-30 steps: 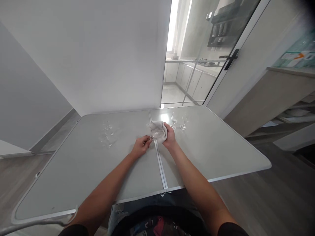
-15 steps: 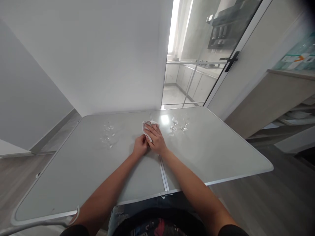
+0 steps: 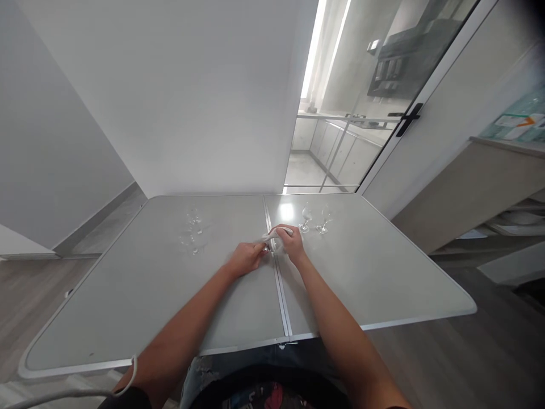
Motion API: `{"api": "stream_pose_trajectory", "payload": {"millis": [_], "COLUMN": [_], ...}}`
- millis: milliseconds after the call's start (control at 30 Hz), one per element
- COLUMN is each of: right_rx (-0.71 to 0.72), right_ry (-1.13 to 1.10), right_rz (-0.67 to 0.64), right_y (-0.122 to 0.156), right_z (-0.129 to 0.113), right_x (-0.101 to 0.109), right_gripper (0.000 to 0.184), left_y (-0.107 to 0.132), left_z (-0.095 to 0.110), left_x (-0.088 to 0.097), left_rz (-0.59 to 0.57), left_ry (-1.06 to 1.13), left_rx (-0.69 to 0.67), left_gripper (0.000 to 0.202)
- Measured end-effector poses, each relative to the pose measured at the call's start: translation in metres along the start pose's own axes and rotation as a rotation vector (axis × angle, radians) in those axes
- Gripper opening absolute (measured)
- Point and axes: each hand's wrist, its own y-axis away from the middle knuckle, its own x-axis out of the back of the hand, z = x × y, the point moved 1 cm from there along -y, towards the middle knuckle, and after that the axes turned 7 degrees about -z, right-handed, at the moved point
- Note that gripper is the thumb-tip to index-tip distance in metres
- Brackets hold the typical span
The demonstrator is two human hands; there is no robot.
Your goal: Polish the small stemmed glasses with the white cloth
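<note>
Over the middle seam of the table, my left hand is closed on the stem end of a small clear stemmed glass. Its bowl lies tilted toward my right hand, which pinches a white cloth against the rim and side of the bowl. Part of the glass is hidden by the fingers and cloth. Just beyond my right hand stand two upright stemmed glasses, a nearer-left one and another to its right.
On the left half of the pale folding table, transparent glasses stand together, their outlines faint. A white wall rises behind the table's far edge. To the right are a glass door with a black handle and a shelf.
My right hand has moved right and turned, no longer lying flat over the cloth. The cloth has shifted right, and the glass bowl now shows between my hands.
</note>
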Motion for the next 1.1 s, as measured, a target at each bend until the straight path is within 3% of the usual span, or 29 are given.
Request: {"api": "stream_pose_trajectory", "payload": {"millis": [100, 167, 300, 433, 600, 700, 933, 1000, 1100], "right_rx": [-0.103, -0.175, -0.215, -0.186, -0.082, -0.033, 0.023, 0.039, 0.052], "right_ry": [-0.255, -0.439, -0.764, -0.851, -0.625, -0.334, -0.062, 0.008, 0.095], "right_rz": [-0.112, -0.122, 0.033, 0.088, 0.160, 0.086, -0.266, -0.296, -0.246], "right_y": [-0.003, -0.003, -0.005, -0.004, 0.002, 0.004, 0.011, 0.012, 0.011], "right_z": [0.001, 0.003, 0.008, 0.014, 0.022, 0.024, 0.021, 0.020, 0.020], "right_x": [0.008, 0.010, -0.001, -0.028, -0.051, -0.054, -0.049, -0.048, -0.046], "right_gripper": [0.024, 0.026, 0.026, 0.028, 0.030, 0.033, 0.053, 0.060, 0.053], "left_y": [0.001, 0.000, -0.005, -0.011, -0.013, -0.015, -0.017, -0.017, -0.016], "left_z": [0.002, 0.003, 0.007, 0.009, 0.004, 0.000, 0.002, 0.003, 0.001], "left_x": [0.001, 0.000, -0.002, -0.005, -0.015, -0.019, -0.014, -0.013, -0.013], "left_rz": [-0.003, -0.001, 0.013, 0.057, 0.290, 0.397, 0.411, 0.384, 0.352], "left_ry": [0.053, 0.095, 0.192, 0.378, 0.622, 0.704, 0.919, 1.010, 1.064], "left_rx": [0.020, 0.044, 0.067, 0.112, 0.133, 0.128, 0.213, 0.214, 0.202], "left_gripper": [0.014, 0.014, 0.010, 0.020, 0.035, 0.038, 0.027, 0.026, 0.028]}}
